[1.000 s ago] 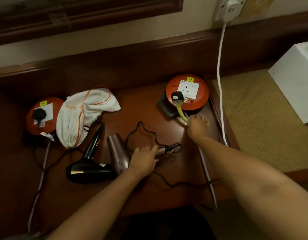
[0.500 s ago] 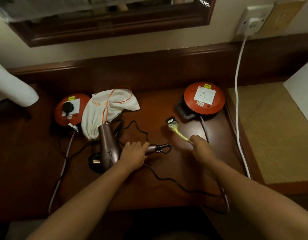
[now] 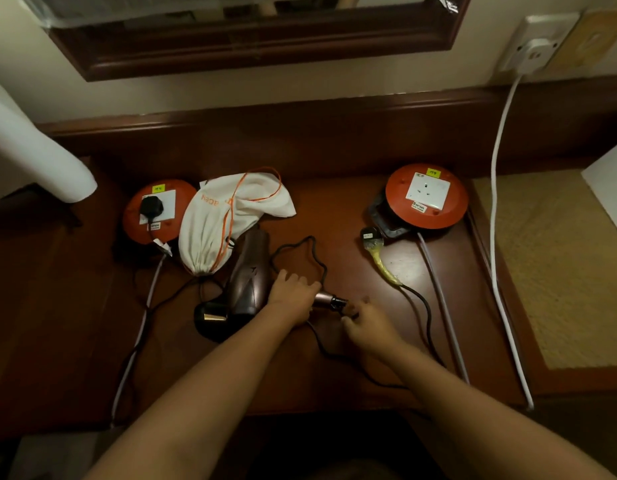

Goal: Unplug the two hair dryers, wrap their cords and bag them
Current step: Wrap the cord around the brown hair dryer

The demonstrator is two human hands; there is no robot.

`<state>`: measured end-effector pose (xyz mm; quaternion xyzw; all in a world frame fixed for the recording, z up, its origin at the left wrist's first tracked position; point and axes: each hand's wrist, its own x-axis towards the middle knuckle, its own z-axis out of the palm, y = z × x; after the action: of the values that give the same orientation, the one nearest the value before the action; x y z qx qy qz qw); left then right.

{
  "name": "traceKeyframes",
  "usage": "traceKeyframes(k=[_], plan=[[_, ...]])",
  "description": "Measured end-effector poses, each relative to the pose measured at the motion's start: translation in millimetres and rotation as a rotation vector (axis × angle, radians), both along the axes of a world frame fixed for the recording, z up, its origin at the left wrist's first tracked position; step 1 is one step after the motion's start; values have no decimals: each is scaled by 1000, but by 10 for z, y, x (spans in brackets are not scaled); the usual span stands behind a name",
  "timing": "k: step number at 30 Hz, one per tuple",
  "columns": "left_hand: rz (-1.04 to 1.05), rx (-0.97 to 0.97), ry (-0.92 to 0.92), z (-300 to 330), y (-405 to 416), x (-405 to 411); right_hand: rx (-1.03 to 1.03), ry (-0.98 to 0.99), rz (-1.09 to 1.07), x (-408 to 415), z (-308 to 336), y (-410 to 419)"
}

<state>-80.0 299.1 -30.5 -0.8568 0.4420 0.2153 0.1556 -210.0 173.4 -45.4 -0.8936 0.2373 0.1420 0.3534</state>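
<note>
On the desk (image 3: 334, 209), the bronze dryer (image 3: 249, 275) lies mid-desk, its plug (image 3: 371, 235) pulled and resting beside the right reel (image 3: 426, 199) near the back right corner. The black dryer (image 3: 211, 315) looks plugged into the left reel (image 3: 154, 211). The bag (image 3: 213, 230) lies unused; nothing is wrapped. The left hand (image 3: 291, 296) curls around the bronze handle; the right hand (image 3: 364, 320) pinches its cord (image 3: 421, 306) at the handle end.

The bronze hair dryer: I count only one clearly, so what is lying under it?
Under the bronze hair dryer, a black hair dryer pokes out at its near end. The rest of its body is covered. The left hand grips the bronze one's handle.
</note>
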Motion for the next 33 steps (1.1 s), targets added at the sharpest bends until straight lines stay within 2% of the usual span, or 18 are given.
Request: traceKeyframes(k=[4,7,10,13,15,17,19,21,23,25,27,28,30,31,33], plan=[[31,-47,10,-46,180,65,-51,-68,28,-15,-32,301],[108,-254,101,-14,348,82,91,-48,43,77,-11,554],[211,-435,9,23,592,163,157,7,22,221,-115,701],[279,-367,-36,-16,803,287,232,92,-137,400,-202,828],[362,-374,40,-49,810,375,234,144,-214,512,-244,900],[513,-461,124,-59,751,467,268,145,-268,578,-238,961],[675,-490,196,-107,704,561,304,64,-319,588,-158,970],[750,-441,286,-185,690,640,314,-66,-367,542,-39,877],[754,-418,334,-229,693,685,324,-166,-449,429,103,657],[744,-446,327,-251,713,699,298,-239,-622,268,267,350],[746,-467,291,-261,742,671,145,-263,-812,60,371,-62],[755,-476,280,-262,760,649,48,-212,-870,-37,369,-294],[757,-479,235,-249,781,597,-132,54,-847,-183,265,-717],[716,-471,160,-235,777,563,-192,220,-775,-221,225,-849],[506,-448,-65,-206,717,482,-348,453,-581,-229,163,-964]])
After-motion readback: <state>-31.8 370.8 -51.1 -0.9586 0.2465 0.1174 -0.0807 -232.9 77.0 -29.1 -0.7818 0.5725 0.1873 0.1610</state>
